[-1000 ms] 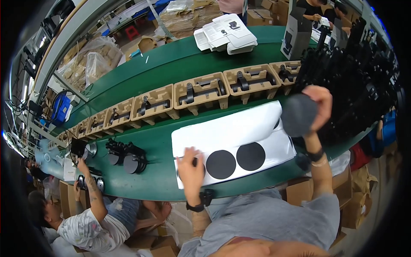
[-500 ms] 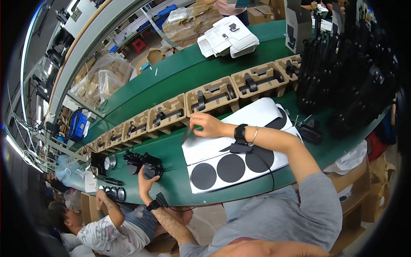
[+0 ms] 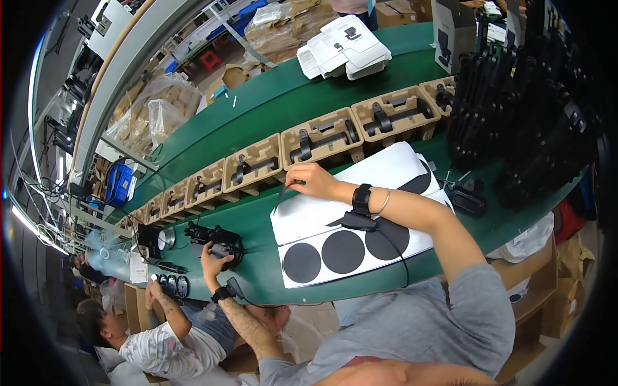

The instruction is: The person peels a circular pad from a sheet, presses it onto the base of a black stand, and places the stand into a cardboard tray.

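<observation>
White backing sheets point(image 3: 335, 211) with round black stickers point(image 3: 342, 252) lie on the green table in front of me. My right hand point(image 3: 311, 181) is above their left part, thumb and fingers pinching a thin dark piece point(image 3: 281, 197), seen nearly edge-on. It looks like one of the round stickers. To the left, my left hand point(image 3: 214, 264) grips a black part point(image 3: 226, 251) with a rounded base, its thumb along the near side. Other black parts point(image 3: 201, 233) stand right behind it; where one ends and another begins is hard to see.
A row of brown moulded trays point(image 3: 320, 139) holding black parts runs across the table point(image 3: 257, 103). White printed cartons point(image 3: 347, 48) are stacked beyond. A tall heap of black stands point(image 3: 515, 109) fills the right. A co-worker point(image 3: 174, 341) sits at the left, hands near small round parts point(image 3: 172, 285).
My left hand has shifted a little left and away from me, with the black part by the others. My right hand has risen slightly, still pinching the dark piece.
</observation>
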`<state>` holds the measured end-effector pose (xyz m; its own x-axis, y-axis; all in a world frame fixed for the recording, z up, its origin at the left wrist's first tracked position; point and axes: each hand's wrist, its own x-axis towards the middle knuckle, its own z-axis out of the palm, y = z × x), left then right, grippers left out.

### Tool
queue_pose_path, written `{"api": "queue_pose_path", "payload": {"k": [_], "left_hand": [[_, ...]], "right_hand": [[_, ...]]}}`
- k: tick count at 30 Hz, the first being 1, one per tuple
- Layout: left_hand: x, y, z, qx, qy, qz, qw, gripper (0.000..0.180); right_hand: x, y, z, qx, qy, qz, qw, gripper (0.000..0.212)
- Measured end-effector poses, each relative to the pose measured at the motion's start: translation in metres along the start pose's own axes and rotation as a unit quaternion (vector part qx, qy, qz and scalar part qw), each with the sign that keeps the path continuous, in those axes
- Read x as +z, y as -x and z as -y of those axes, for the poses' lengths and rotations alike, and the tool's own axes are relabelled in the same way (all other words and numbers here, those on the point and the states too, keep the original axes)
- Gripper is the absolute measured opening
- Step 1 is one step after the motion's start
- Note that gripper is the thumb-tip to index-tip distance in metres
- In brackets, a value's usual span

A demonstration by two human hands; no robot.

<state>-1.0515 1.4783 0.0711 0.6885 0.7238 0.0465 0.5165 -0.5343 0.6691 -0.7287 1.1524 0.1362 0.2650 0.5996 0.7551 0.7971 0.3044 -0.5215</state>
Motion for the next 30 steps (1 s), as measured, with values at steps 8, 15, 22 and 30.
{"api": "queue_pose_path", "payload": {"k": [8, 15, 22, 30], "left_hand": [[-0.002, 0.144, -0.1, 0.078, 0.763, -0.158, 0.622, 0.069], [0.068, 0.162, -0.272, 0.045, 0.817, -0.141, 0.557, 0.079], [0.079, 0.167, -0.344, 0.137, 0.794, -0.127, 0.579, 0.081], [0.074, 0.168, -0.365, 0.163, 0.765, -0.13, 0.609, 0.085]], "right_hand": [[0.022, -0.022, 0.031, 0.027, -0.101, -0.033, 0.994, 0.011], [-0.035, -0.047, 0.123, 0.325, -0.495, 0.115, 0.798, 0.016], [-0.076, -0.042, 0.158, 0.35, -0.535, 0.191, 0.745, 0.01], [-0.085, -0.043, 0.158, 0.346, -0.496, 0.195, 0.772, 0.012]]}}
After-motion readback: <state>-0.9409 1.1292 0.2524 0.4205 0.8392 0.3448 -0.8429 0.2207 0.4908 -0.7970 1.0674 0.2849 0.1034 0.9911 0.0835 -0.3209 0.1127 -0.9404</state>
